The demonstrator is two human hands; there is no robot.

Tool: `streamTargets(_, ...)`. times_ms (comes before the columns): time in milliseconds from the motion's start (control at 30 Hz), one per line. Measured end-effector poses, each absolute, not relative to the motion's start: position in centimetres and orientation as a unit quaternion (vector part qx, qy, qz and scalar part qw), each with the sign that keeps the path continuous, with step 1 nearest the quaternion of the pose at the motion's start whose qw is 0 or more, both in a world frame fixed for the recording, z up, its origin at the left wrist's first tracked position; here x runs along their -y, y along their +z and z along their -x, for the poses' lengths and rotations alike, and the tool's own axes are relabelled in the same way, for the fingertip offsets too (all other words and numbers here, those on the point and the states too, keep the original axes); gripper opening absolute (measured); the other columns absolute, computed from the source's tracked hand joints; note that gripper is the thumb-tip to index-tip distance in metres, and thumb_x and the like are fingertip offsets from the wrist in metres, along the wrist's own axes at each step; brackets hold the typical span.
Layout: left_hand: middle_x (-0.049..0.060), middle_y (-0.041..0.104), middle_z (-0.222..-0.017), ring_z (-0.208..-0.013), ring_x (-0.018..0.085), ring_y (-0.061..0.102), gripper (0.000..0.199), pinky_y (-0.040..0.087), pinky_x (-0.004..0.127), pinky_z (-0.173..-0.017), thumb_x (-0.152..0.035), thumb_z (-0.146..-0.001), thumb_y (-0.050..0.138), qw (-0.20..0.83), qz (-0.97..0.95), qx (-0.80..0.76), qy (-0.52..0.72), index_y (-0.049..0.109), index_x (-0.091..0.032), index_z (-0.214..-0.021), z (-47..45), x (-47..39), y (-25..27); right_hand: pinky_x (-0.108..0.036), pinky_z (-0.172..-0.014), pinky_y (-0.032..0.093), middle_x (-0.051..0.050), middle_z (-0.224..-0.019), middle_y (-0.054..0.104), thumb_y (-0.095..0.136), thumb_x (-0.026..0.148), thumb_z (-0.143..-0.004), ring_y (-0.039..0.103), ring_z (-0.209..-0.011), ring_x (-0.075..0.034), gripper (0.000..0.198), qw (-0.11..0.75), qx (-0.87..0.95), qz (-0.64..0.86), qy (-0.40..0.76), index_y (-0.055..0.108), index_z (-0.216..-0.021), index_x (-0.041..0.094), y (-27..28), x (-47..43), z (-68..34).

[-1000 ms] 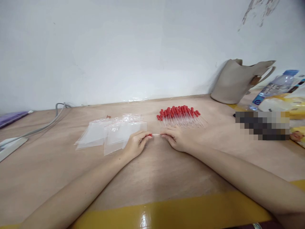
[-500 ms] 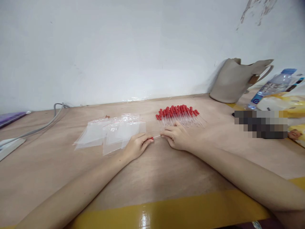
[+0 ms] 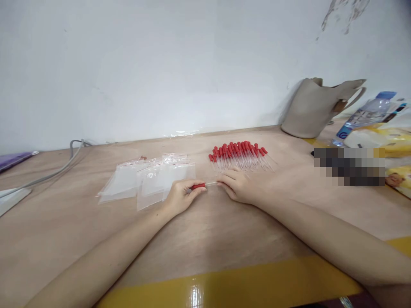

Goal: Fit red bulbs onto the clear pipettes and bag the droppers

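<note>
Between my two hands lies a dropper [image 3: 198, 186] with a red rubber bulb and a thin clear tube. My left hand [image 3: 180, 194] pinches it at the bulb, the thumb below and the fingers above. The far end of the tube is in the fingertips of my right hand [image 3: 236, 185], which hide its tip. Just beyond my right hand a row of several more droppers [image 3: 236, 155] rests on the table, red bulbs pointing to the wall. Clear zip bags [image 3: 150, 188] overlap beside and behind my left hand.
A grey-beige bag [image 3: 310, 109] leans near the wall at the right. Near it are a water bottle [image 3: 366, 113], a yellow packet [image 3: 396, 139] and a blurred-out dark object [image 3: 349, 167]. A grey cable [image 3: 54, 173] and a purple item [image 3: 14, 160] lie at the left. Yellow tape [image 3: 224, 280] runs along the table's front edge.
My left fingers have shifted on the dropper, so more of its red bulb shows. My right hand has barely moved and stays at the tube's end. The view has shifted slightly.
</note>
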State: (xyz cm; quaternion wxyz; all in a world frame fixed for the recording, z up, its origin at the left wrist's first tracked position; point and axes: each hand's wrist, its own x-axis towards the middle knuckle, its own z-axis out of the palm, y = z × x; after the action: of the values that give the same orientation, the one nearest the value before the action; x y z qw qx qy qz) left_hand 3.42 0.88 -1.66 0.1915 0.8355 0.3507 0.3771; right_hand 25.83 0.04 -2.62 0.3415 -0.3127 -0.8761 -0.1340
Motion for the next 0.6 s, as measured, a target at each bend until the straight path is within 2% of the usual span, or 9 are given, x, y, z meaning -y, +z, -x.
streamTargets(233,0.002,0.070,-0.080,-0.070,0.014,0.064,0.016,0.050,0.024,-0.067,-0.031,-0.079,0.062,0.146,-0.859,-0.321,0.371,0.069,-0.018,-0.087,-3.6,-0.1,-1.4,-0.028,-0.059,0.028,-0.003,-0.063,0.053,0.038,0.015,-0.089,0.041,-0.059,-0.013,0.024,0.365,0.871,0.249,-0.216,0.058,-0.077,0.014,-2.5,0.4,-25.2)
streamTargets(600,0.004,0.070,-0.082,-0.071,0.014,0.063,0.016,0.050,0.025,-0.067,-0.027,-0.081,0.059,0.138,-0.867,-0.305,0.368,0.068,-0.017,-0.090,-3.7,-0.1,-1.3,-0.026,-0.059,0.030,-0.003,-0.061,0.051,0.036,0.018,-0.089,0.037,-0.059,-0.013,0.027,0.362,0.878,0.272,-0.156,0.056,-0.072,0.014,-2.7,0.5,-24.3)
